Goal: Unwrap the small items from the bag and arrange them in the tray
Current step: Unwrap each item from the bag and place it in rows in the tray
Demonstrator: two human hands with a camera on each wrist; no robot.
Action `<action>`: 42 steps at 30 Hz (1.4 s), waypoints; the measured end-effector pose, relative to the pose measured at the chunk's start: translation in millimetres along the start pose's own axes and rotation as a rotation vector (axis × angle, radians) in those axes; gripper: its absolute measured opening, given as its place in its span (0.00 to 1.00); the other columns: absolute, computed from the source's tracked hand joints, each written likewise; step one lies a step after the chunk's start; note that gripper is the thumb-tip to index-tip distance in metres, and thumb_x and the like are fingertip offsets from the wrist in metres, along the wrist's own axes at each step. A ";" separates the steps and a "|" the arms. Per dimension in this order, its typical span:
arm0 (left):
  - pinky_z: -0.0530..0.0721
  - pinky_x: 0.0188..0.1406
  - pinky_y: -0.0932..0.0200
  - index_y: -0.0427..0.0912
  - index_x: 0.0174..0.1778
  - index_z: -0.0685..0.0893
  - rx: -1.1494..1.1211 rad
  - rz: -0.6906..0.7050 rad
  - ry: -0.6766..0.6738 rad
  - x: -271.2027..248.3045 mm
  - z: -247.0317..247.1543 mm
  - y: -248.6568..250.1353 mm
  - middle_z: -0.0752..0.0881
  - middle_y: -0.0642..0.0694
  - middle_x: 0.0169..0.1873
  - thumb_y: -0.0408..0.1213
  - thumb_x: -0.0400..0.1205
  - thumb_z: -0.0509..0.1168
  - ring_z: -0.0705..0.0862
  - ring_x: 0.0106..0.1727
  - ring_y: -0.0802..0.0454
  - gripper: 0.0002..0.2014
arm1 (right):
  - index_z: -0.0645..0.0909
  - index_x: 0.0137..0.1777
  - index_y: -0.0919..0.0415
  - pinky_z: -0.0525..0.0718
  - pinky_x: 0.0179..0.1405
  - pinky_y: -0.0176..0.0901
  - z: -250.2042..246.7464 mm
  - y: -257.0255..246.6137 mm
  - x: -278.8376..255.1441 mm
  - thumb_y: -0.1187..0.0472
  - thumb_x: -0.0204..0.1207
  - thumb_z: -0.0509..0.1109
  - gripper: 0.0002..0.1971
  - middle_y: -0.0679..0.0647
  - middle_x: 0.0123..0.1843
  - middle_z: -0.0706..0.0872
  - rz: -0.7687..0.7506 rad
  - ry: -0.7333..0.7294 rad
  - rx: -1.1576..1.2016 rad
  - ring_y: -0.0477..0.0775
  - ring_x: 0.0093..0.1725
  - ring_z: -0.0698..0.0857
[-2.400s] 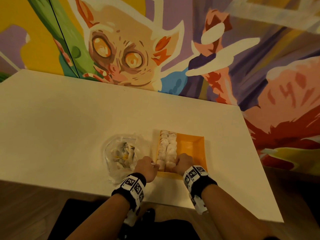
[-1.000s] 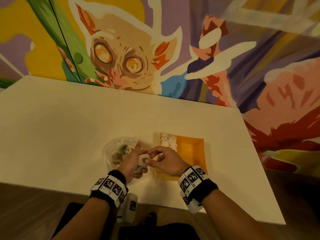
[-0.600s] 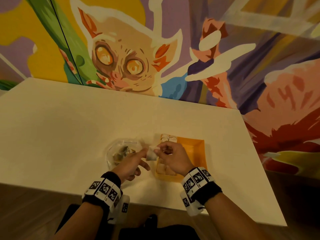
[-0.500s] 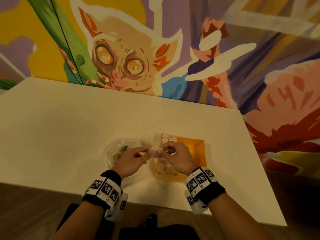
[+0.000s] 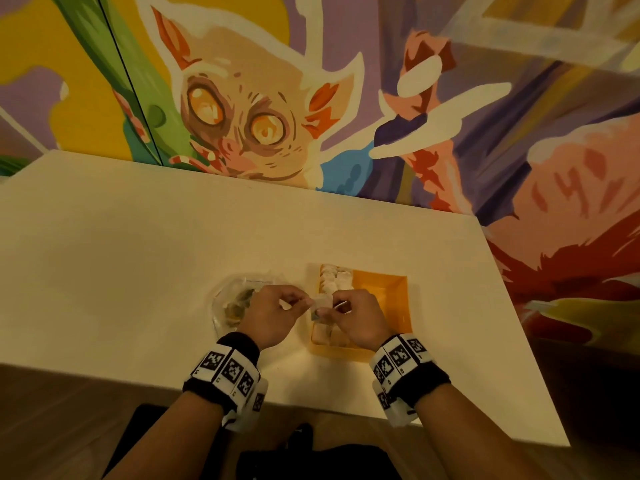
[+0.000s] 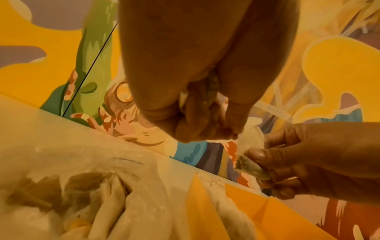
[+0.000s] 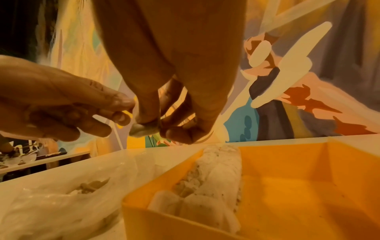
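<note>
I have one small wrapped item (image 5: 320,304) held in the air between my two hands, just above the near-left corner of the orange tray (image 5: 398,306). My left hand (image 5: 273,317) pinches one end of its pale wrapper with thumb and fingertips curled tight; my right hand (image 5: 356,318) pinches the other end, thumb on top, the darker filling showing at that side in the left wrist view. I judge the piece light, soft and easily squashed (the wrapper looks thin and a little powdery, so perhaps slippery too). The hold belongs on the loose wrapper edges, not on the body, and the peel should go slowly so nothing tears or drops.

Inside the tray, two rows of pale unwrapped pieces (image 7: 207,180) lie along its left wall; its right part shows bare orange floor. Just left of the tray sits the clear plastic bag (image 5: 235,299), with more items in it. Tray and bag rest on the white table (image 5: 138,258).
</note>
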State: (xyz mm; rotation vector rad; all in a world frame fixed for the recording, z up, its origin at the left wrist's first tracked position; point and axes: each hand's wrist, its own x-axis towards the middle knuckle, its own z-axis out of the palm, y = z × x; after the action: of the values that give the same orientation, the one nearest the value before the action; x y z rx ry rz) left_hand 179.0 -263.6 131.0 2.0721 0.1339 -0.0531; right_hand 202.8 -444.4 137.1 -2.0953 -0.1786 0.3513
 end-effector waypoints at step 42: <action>0.66 0.20 0.61 0.34 0.52 0.85 -0.789 -0.580 -0.026 1.1 22.2 -10.2 0.83 0.44 0.32 0.51 0.88 0.56 0.71 0.24 0.53 0.23 | 0.85 0.48 0.54 0.85 0.46 0.36 17.2 20.9 8.5 0.60 0.73 0.75 0.05 0.49 0.45 0.89 0.036 0.100 -0.244 0.47 0.47 0.86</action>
State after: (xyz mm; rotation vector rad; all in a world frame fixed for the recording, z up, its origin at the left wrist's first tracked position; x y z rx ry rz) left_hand 179.3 -278.1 111.3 1.1944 0.6307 -0.3267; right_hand 205.1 -439.1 109.4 -2.3542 -0.1298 0.2551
